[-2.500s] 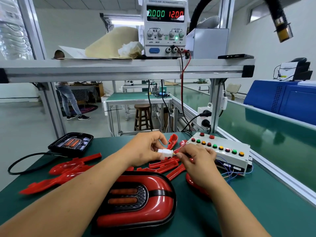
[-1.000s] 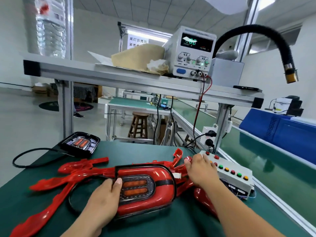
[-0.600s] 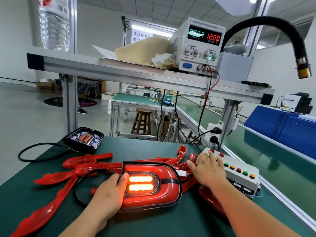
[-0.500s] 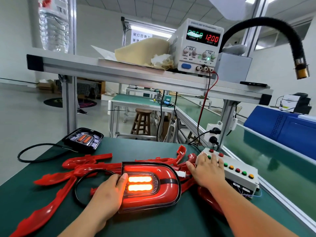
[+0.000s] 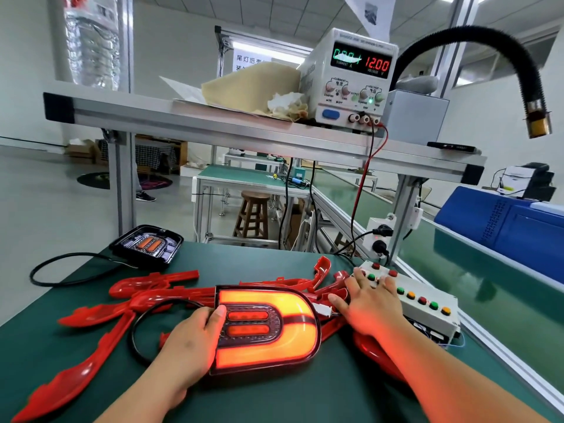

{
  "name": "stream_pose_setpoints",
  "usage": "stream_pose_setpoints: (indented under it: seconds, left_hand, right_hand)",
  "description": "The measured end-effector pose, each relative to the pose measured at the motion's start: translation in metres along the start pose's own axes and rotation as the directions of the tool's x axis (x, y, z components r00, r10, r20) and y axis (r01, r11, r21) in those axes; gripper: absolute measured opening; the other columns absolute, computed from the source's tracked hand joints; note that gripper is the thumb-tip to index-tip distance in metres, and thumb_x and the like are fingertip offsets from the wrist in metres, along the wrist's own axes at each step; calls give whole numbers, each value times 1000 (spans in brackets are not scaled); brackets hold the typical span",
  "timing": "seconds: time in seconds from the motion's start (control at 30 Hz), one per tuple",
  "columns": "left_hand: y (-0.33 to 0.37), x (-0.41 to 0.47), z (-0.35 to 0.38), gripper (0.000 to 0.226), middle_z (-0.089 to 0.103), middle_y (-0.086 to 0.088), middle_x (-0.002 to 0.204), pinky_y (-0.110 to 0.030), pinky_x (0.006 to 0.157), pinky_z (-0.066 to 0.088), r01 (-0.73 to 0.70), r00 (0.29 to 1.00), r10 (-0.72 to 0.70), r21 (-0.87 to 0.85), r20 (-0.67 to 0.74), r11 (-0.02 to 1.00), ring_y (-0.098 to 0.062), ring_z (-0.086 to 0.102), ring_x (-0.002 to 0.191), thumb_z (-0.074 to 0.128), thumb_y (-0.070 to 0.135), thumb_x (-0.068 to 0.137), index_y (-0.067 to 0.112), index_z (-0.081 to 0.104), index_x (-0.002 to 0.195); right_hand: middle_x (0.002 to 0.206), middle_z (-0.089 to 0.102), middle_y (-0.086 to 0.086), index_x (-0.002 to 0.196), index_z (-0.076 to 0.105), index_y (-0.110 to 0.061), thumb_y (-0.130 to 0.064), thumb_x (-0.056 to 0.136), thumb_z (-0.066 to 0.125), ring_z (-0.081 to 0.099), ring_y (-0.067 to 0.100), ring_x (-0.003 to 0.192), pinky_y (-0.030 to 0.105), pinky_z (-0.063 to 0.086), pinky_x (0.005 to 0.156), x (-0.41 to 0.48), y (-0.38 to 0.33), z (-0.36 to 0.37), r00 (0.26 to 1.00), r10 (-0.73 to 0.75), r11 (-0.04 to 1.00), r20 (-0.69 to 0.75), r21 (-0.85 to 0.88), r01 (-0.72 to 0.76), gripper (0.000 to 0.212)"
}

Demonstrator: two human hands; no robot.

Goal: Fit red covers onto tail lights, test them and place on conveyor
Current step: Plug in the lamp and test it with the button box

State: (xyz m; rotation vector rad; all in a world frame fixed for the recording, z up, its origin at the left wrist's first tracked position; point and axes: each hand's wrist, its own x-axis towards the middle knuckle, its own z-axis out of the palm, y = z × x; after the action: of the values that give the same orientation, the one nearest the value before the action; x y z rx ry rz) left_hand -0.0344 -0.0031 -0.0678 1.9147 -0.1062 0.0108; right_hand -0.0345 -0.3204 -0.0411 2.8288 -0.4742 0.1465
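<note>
The tail light [image 5: 268,328] glows orange-yellow in a U band round a dark centre, seemingly dotted, with two red bars. Left of it lie red covers [image 5: 143,285] on a dark green mat [image 5: 274,398]. Right of it, a white box [image 5: 427,288] carries red, green and orange buttons. Behind it, a cream supply [image 5: 351,83] shows red and green digits.

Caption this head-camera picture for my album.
Left hand holds a glowing tail light while right hand presses the button box.
</note>
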Motion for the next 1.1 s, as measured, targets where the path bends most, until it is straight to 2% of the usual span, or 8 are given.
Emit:
stream_pose_setpoints:
  seconds: [0.23,0.43,0.63,0.87,1.03,1.1]
  left_hand:
    - [0,0,-1,36,68,5,96,-22,67,42,3,1000,-3,-27,8,1000,-8,61,89,37,48,102,24,64,96]
    - [-1,1,-1,36,68,8,94,-21,65,41,10,1000,-10,-9,16,1000,-6,61,87,37,49,101,26,64,96]
    - [-4,1,-2,36,68,3,89,-26,68,42,-29,1000,29,28,1,999,-11,60,85,39,45,102,20,63,88]
    - [-3,-1,-3,35,70,2,95,-41,91,48,-22,999,23,-12,42,1000,-16,63,93,39,44,102,20,65,95]
    - [0,-2,-2,35,69,1,95,-36,85,48,-13,999,14,-26,47,1000,-15,62,92,39,43,102,20,64,94]
    - [2,-3,-3,33,66,4,92,-34,81,47,-15,999,17,-28,45,999,-11,60,89,39,44,102,26,62,90]
  right_hand:
    - [163,6,2,146,25,-30,-76,88,8,43,32,134,51,7,113,2,1,-3,1000,-5,1000,-1,-6,5,76]
    - [161,19,10,149,21,-26,-77,86,3,34,39,139,56,0,113,4,-3,-10,997,72,997,17,-26,-72,83]
    - [161,17,13,150,19,-28,-77,87,4,33,35,141,56,-6,115,2,-4,-8,1000,20,998,19,-56,-19,82]
    - [161,17,14,151,17,-28,-78,85,2,31,36,142,57,-7,115,1,-3,-7,1000,14,997,15,-78,-12,83]
    - [160,18,13,149,21,-29,-79,84,2,33,34,141,56,-5,115,2,-2,-5,1000,18,999,3,-51,-18,84]
    - [161,17,11,149,22,-28,-79,85,4,30,36,142,56,-2,115,1,-2,-7,999,34,999,16,-8,-34,83]
